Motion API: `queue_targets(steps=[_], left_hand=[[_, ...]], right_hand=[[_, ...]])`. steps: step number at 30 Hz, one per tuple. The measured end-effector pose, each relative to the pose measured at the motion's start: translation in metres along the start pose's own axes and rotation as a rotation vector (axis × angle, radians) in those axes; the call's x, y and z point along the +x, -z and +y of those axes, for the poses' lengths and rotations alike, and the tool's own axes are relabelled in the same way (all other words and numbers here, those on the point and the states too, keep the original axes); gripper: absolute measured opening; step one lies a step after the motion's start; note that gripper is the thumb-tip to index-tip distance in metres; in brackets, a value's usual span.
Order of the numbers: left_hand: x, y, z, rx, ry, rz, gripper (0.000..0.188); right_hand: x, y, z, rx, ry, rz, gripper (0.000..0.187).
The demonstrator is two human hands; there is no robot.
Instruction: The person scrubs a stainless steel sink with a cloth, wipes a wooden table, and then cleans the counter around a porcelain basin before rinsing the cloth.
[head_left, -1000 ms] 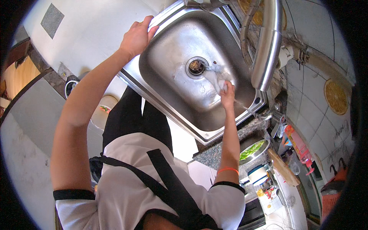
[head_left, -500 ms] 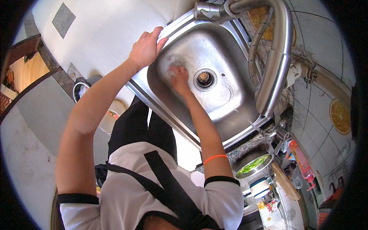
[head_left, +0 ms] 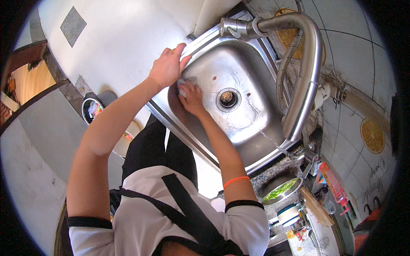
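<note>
Right hand (head_left: 193,100) covers cloth (head_left: 186,80) — left hand (head_left: 167,68) touches sink rim (head_left: 206,42).

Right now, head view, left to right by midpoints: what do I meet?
Grey diamond patch → left hand → right hand → sink drain → metal bowl of greens → pink bottle → orange-slice decal.

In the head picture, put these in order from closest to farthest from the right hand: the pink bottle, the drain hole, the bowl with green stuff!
From the right hand, nearest first:
1. Drain hole: just to its right, in the sink.
2. Bowl with green stuff: lower right.
3. Pink bottle: farther right, past the bowl.
</note>
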State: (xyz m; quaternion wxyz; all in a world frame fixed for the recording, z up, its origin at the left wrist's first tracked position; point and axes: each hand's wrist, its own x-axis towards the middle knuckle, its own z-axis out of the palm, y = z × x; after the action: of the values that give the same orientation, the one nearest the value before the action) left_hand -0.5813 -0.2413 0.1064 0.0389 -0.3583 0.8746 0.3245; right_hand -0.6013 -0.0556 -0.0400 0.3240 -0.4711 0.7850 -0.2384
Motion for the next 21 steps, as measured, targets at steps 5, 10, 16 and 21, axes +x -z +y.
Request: queue_targets(steps=[5,10,16,21], left_hand=[[0.005,-0.002,-0.002,-0.005,-0.012,-0.006,0.036],[0.006,0.001,0.001,-0.019,-0.016,-0.010,0.036],[0.004,-0.001,-0.004,-0.013,-0.020,0.011,0.036],[0.002,-0.003,-0.005,-0.005,-0.009,0.016,0.037]], right_hand=[[0.065,0.028,0.055,-0.172,-0.081,0.504,0.044],[0.012,0.091,0.112,-0.269,-0.556,0.780,0.044],[-0.071,0.130,0.077,0.606,-0.692,0.664,0.034],[-0.161,0.123,0.154,0.724,-0.622,1.070,0.045]])
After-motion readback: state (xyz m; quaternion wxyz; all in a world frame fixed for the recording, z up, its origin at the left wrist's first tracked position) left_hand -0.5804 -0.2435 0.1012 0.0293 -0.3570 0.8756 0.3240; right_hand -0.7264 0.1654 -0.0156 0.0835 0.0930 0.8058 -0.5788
